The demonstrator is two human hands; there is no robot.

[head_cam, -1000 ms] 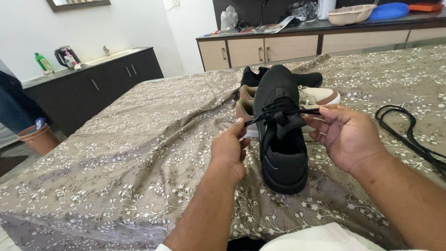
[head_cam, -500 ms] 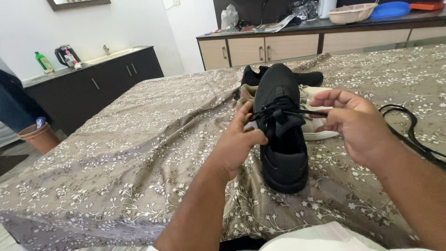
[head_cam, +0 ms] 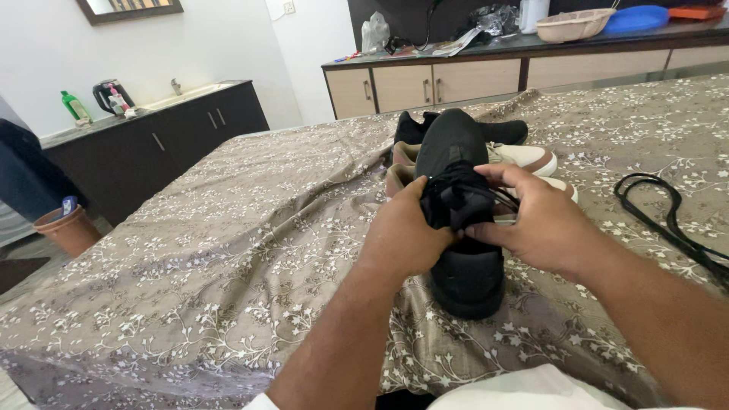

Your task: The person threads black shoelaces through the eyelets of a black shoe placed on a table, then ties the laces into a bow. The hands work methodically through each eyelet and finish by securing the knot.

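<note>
A black shoe (head_cam: 459, 258) stands on the patterned bed cover (head_cam: 228, 258), toe towards me. My left hand (head_cam: 402, 235) and my right hand (head_cam: 535, 220) meet over its middle and pinch the black laces (head_cam: 456, 193) between their fingers. Behind it lie a beige and white shoe (head_cam: 524, 158) and another black shoe (head_cam: 505, 130).
A loose black lace or strap (head_cam: 668, 220) lies on the cover to the right. A wooden cabinet (head_cam: 425, 83) with clutter stands behind the bed, a dark counter (head_cam: 152, 137) with a kettle at the left. A clay-coloured bin (head_cam: 68, 228) sits on the floor.
Both hands have come together from either side of the shoe. The laces, stretched out sideways before, are now bunched between the fingers over the shoe's middle.
</note>
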